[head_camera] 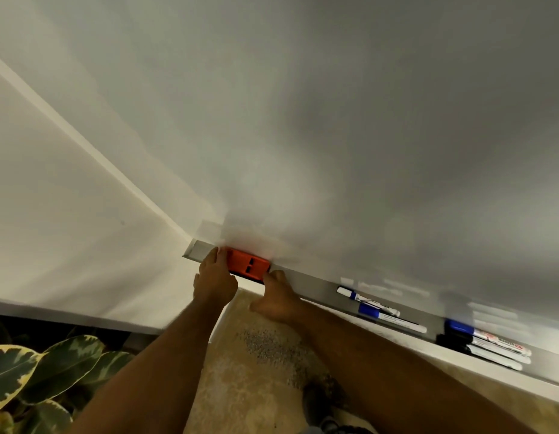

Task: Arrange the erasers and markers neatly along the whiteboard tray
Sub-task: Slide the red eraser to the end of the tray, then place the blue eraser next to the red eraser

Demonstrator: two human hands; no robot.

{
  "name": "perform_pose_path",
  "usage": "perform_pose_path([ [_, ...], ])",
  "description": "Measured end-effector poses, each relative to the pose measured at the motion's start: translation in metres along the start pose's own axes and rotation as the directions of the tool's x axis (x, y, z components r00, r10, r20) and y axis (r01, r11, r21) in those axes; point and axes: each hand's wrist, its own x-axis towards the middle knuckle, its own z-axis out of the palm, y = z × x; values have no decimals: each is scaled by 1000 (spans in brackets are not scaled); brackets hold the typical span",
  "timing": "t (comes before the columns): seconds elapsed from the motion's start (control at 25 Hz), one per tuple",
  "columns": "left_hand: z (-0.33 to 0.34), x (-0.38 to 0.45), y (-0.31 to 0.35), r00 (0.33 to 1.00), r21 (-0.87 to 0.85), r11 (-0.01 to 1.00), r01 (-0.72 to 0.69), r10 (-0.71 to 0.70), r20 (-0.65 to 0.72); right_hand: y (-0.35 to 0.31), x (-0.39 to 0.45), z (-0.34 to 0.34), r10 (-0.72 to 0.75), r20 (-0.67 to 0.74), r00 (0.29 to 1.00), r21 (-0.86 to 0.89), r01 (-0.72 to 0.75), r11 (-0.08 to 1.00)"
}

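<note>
The left hand (215, 277) presses against the left end of an orange eraser (247, 264), fingers curled over that end with the fingertips reaching the tray's back edge, while the right hand (276, 296) meets the eraser's right end, its fingers bent and touching the corner nearest the person. Between them the two hands hold the eraser, which lies flat on the whiteboard tray (315, 285) close to the tray's left end; two dark slots show in its orange top, and a black strip runs along its near side. Farther right along the tray, well apart from the hands, lie two blue-capped markers (381, 310), one angled across the other's end. Farther right still sits a group of three markers (488, 346), one with a blue cap and two with black caps, lying side by side and roughly parallel to the tray. Above the tray rises the whiteboard (334, 136), blank and grey-white. Below the forearms the floor (256, 355) is speckled beige, and variegated leaves of a plant (37, 371) fill the lower left corner.
</note>
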Motion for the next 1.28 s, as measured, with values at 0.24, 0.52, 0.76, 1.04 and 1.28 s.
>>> perform_pose_path([
  [0.24, 38, -42, 70, 792, -53, 803, -593, 570, -220, 63, -63, -47, 2, -160, 987, 36, 3, 999],
  [0.52, 111, -121, 228, 696, -389, 668, -635, 713, 89, 194, -201, -135, 140, -603, 785, 5, -172, 985],
  [0.76, 162, -203, 358, 583, -501, 638, -585, 760, 286, 302, -321, -200, 280, -820, 500, 181, -238, 954],
  [1.04, 225, -301, 470, 481, -563, 663, -493, 747, 458, 420, -433, -265, 410, -895, 177, 373, -209, 904],
  [1.28, 270, -360, 553, 417, -520, 668, -532, 742, 526, 502, -498, -314, 590, -806, 48, 557, -274, 784],
])
